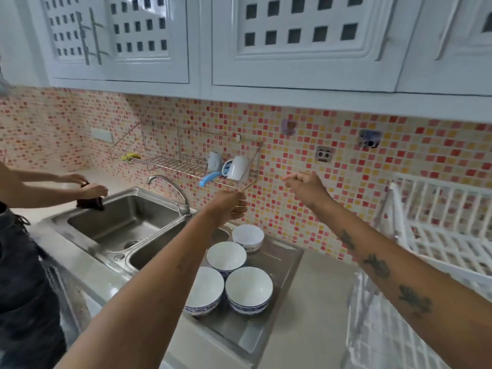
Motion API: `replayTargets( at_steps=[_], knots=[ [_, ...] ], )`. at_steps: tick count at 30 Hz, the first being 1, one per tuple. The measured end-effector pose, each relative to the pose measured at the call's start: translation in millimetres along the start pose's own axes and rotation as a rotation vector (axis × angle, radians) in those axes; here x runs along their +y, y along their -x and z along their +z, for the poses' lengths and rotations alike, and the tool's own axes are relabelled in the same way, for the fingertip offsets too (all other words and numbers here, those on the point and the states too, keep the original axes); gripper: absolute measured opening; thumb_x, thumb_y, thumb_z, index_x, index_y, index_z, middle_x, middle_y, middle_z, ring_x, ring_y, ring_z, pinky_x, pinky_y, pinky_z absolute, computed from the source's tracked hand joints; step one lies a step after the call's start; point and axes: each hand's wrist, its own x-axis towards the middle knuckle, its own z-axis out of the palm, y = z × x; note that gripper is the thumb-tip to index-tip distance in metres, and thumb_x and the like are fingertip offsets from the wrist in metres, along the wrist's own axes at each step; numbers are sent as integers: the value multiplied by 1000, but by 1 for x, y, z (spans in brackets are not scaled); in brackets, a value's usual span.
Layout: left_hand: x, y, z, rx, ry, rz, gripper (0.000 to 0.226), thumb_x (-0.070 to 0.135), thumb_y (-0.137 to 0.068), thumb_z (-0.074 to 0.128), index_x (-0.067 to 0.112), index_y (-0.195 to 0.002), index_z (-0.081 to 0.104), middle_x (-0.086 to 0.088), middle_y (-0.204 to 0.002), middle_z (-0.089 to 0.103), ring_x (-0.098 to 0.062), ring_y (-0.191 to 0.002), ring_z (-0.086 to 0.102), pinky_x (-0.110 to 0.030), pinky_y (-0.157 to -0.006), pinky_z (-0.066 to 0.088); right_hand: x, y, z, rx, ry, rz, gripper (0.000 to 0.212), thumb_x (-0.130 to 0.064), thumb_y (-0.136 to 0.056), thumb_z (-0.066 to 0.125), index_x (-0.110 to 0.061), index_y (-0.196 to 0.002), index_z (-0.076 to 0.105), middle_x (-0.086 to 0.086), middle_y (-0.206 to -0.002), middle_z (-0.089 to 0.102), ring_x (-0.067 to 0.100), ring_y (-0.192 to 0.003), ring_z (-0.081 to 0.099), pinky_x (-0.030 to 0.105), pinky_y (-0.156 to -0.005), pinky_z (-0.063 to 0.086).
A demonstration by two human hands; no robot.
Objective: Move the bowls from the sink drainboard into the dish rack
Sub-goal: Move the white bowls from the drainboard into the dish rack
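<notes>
Head view: 4 bowls on the steel drainboard (pixel 288 258), R of the sink, all upright, white inside, blue pattern outside.
Bowl far: far bowl (pixel 248 236) nearest the tiled wall, just beside the next one.
Bowl mid: middle bowl (pixel 226 255) between the far bowl & the front pair.
Bowls front: front-left bowl (pixel 205 287) partly hidden by the left forearm; front-right bowl (pixel 249 287) touching or nearly touching it, can't tell which.
Dish rack: white plastic dish rack (pixel 436 235) at R on the table (pixel 316 302), well apart from the bowls; no bowl seen in it.
Left hand: left hand (pixel 229 206) raised above the drainboard, near the tiles, fingers curled loosely, nothing in them.
Right hand: right hand (pixel 306 186) raised higher, near the wall, fingers mostly curled w/ one pointing L, holding nothing.
Sink: double steel sink (pixel 119 222) w/ tap (pixel 170 187) behind it.
Wall rack: wire wall rack (pixel 181 161) above the tap w/ white mug (pixel 238 167) on its side.
Other person: 2nd person at L edge, hands on a dark cloth (pixel 90 201) over the sink rim.
</notes>
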Motion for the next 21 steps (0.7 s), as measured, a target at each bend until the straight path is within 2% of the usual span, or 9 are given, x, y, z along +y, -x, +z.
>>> replayTargets(
  at_steps=[3,5,9,13,15,17,19,20,21],
  knots=[
    [-18,-30,-30,32,0,-51,24,18,-99,47,5,-82,57,-12,-86,60,-24,-81,57,-33,-77,48,20,-35,37,5,-71,149,45,-25,-99,47,8,-129,52,19,-148,45,35,-132,47,42,-110,39],
    [-32,-49,-43,44,14,-81,29,25,-100,46,7,-80,57,-11,-81,58,-22,-74,55,-33,-73,46,36,-55,58,-5,-109,251,56,-31,-97,47,3,-141,41,25,-141,49,41,-126,50,44,-104,43],
    [-60,-85,-60,40,21,-142,34,33,-101,43,7,-83,54,-9,-76,54,-20,-66,50,-32,-66,45,73,-90,89,-4,-174,390,58,-39,-97,46,-8,-145,42,10,-128,54,27,-119,52,44,-106,39],
    [-85,-121,-64,20,-32,-165,33,38,-101,40,15,-79,50,-5,-72,48,-16,-61,43,-28,-55,38,108,-118,111,30,-198,488,61,-41,-96,46,-5,-145,41,13,-143,49,32,-127,50,47,-109,40],
    [-98,-141,-63,13,-26,-195,36,38,-102,37,14,-77,48,-6,-64,42,-15,-55,37,-27,-52,32,130,-133,119,24,-203,538,54,-45,-92,47,-11,-133,52,10,-130,56,31,-115,56,45,-99,47],
    [-108,-162,-61,-21,-12,-233,40,40,-102,33,14,-74,43,-3,-54,37,-12,-47,31,-21,-45,26,159,-151,128,12,-190,576,27,-48,-90,45,-24,-89,57,4,-88,53,22,-73,52,36,-67,48],
    [-118,-181,-54,-42,12,-257,39,40,-103,31,17,-73,42,-17,-49,43,-13,-47,45,-17,-41,35,180,-161,136,14,-189,641,28,-50,-90,43,-23,-85,52,0,-75,41,19,-61,39,33,-63,41],
    [-125,-193,-50,-52,34,-252,35,38,-103,31,18,-81,49,-36,-67,56,-21,-70,66,-18,-59,52,187,-164,141,16,-204,644,35,-51,-91,43,-20,-103,56,2,-84,46,21,-68,43,35,-72,43],
    [-132,-204,-46,-62,53,-254,34,35,-103,31,14,-99,57,-47,-105,53,-34,-111,63,-28,-94,51,194,-168,145,26,-225,656,45,-50,-92,42,-18,-121,53,5,-97,51,22,-77,47,36,-80,42]
  ],
)
